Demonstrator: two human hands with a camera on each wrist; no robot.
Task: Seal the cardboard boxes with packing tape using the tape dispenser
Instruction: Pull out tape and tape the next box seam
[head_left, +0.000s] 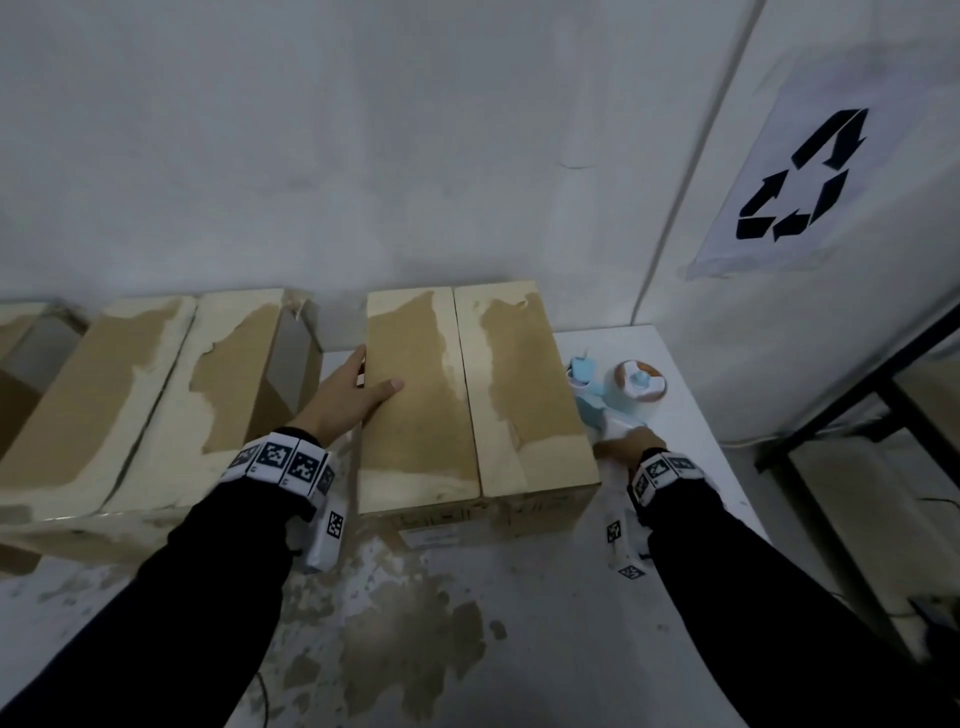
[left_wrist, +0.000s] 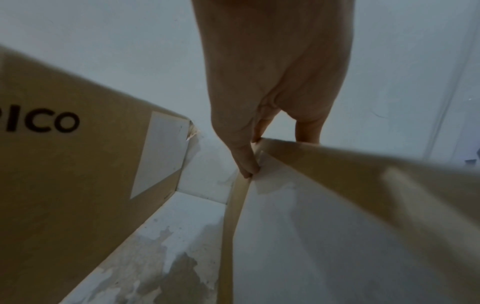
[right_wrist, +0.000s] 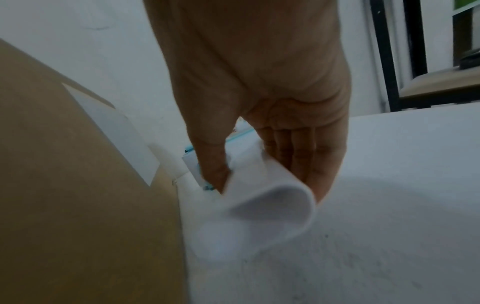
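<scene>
Two closed cardboard boxes sit side by side on the white table (head_left: 545, 649). My left hand (head_left: 374, 371) rests on the left edge of the middle box (head_left: 467, 395), thumb on the top flap and straight fingers (left_wrist: 246, 164) down its side (left_wrist: 363, 185). Beside that box's right side lies the light blue tape dispenser (head_left: 592, 395) with its brown tape roll (head_left: 641, 382). My right hand (head_left: 623, 447) grips its white handle (right_wrist: 272, 205), thumb and fingers wrapped round it. The left box (head_left: 156, 395) shows "PICO" print (left_wrist: 46, 123).
A third box (head_left: 21, 374) with raised flaps stands at the far left. The wall runs right behind the boxes, with a recycling sign (head_left: 800, 176) at the right. A black-framed shelf (head_left: 857, 415) stands past the table's right edge. The table front is stained.
</scene>
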